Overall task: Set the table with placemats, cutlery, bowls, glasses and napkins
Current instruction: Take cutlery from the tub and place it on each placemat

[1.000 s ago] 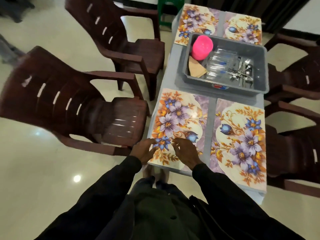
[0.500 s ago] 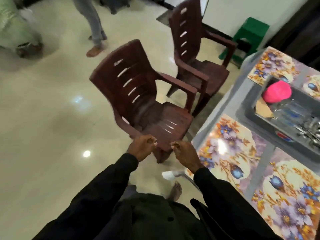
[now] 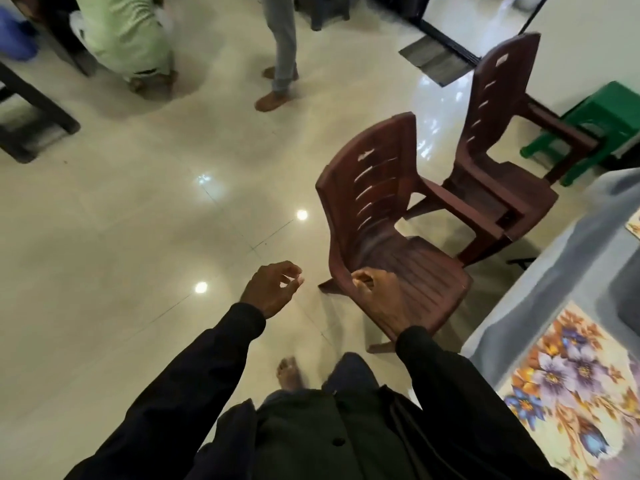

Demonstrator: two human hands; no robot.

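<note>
Down at 6 o'clock, two black sleeves (image 3: 194, 375) reach out from the person's body, forearms spread in a shallow V. Over the bare floor (image 3: 138, 237) hangs the left hand (image 3: 273, 289), palm turned inward, fingers loosely bent, thumb and forefinger close together. Its grip is slack and carries nothing. Just to its 3 o'clock is the right hand (image 3: 384, 299), seen from the back, with fingers bent forward at the knuckles. Its grip is slack too, with nothing in it that I can see. It overlaps the front edge of the near brown chair (image 3: 381, 209); whether it touches the seat I cannot tell. One bare foot (image 3: 288, 372) shows between the sleeves.

Off at 4 o'clock, the floral placemat (image 3: 571, 393) lies flat on the counter (image 3: 540, 289), which wears a pale blue-grey cloth. Both hands are well apart from it. The near brown chair stands just beside the counter's edge. A second brown chair (image 3: 502, 133) stands close behind it at 2 o'clock, with a green stool (image 3: 602, 119) beyond. At 12 o'clock grey trouser legs (image 3: 282, 39) stand on the floor. At 11 o'clock is someone in pale green (image 3: 128, 32), too blurred to tell the posture.
</note>
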